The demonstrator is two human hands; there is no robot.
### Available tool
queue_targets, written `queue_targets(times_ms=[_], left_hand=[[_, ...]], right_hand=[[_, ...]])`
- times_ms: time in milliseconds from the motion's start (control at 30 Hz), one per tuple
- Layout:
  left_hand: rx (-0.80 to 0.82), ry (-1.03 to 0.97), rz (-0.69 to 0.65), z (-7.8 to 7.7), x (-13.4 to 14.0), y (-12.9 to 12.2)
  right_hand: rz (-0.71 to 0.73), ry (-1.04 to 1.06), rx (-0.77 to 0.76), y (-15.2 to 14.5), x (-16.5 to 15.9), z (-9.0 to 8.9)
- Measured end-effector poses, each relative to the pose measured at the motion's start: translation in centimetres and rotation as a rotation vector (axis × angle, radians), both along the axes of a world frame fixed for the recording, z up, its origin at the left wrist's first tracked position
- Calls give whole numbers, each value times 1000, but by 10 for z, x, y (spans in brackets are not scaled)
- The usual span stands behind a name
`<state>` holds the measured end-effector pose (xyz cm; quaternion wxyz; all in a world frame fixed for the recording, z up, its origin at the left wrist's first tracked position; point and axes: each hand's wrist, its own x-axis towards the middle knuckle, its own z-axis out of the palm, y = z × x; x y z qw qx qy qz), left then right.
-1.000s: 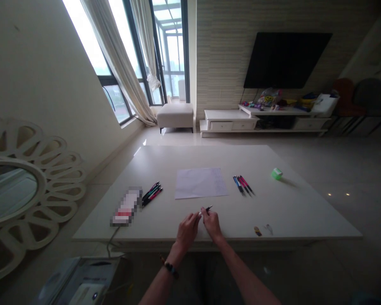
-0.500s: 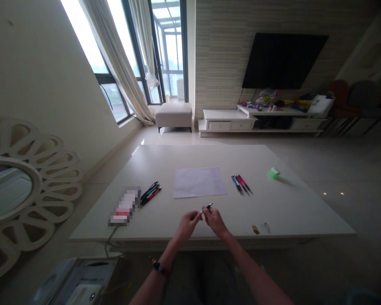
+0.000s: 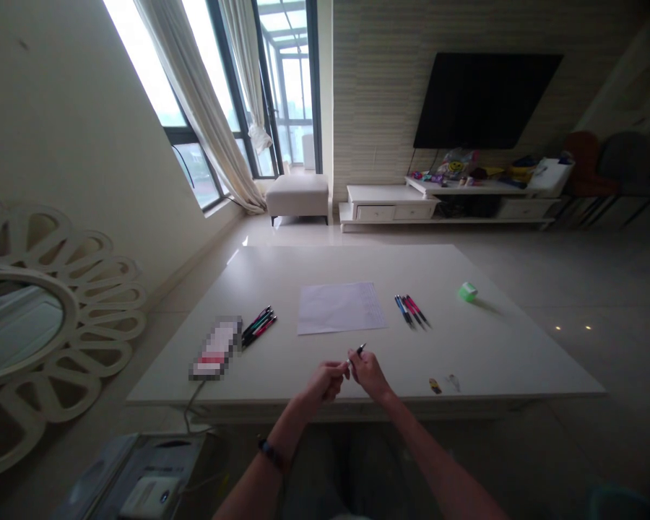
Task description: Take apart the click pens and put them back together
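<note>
Above the near edge of the white table, my left hand [image 3: 326, 381] and my right hand [image 3: 369, 373] meet with fingers pinched. Between them is a slim pen [image 3: 362, 348], its dark end sticking out past my right fingers. My left fingers close on its other, pale end, which is mostly hidden. A stack of white paper [image 3: 340, 309] lies just beyond the hands. To its right sit several pens in blue, black and pink [image 3: 412, 312]. On the left is another group of dark, green and red pens [image 3: 258, 326].
A blurred-out phone [image 3: 217, 348] with a cable lies at the table's left. Toward the right are a small green and white object [image 3: 468, 292], a yellowish flat piece [image 3: 435, 386] and a clear scrap [image 3: 453, 382]. A round ornate mirror frame [image 3: 97, 318] stands at far left.
My left hand has turned slightly, its fingers curling more at the pen's pale end. The pen stays in both hands. The view has shifted a little.
</note>
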<state>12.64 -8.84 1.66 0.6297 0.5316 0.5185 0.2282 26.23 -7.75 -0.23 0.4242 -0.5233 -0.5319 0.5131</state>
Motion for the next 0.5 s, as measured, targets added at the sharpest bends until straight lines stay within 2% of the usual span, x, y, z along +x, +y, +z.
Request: queue_targets(times_ms=[33, 67, 100, 133, 233, 300, 400, 500], left_hand=[[-97, -57, -76, 2, -3, 3], [-123, -74, -113, 3, -5, 5], [-73, -47, -107, 4, -5, 5], [45, 18, -67, 5, -4, 4], [545, 358, 91, 4, 4, -4], [780, 583, 84, 2, 10, -11], [936, 791, 9, -4, 13, -18], [972, 849, 18, -8, 14, -24]], right_hand=[[28, 2, 14, 0, 2, 1], [45, 9, 26, -1, 4, 2], [51, 21, 31, -1, 5, 2], [39, 36, 28, -2, 6, 1], [-95, 92, 13, -4, 5, -5], [-207, 117, 10, -5, 3, -8], [-288, 124, -13, -7, -2, -8], [-271, 125, -24, -8, -6, -6]])
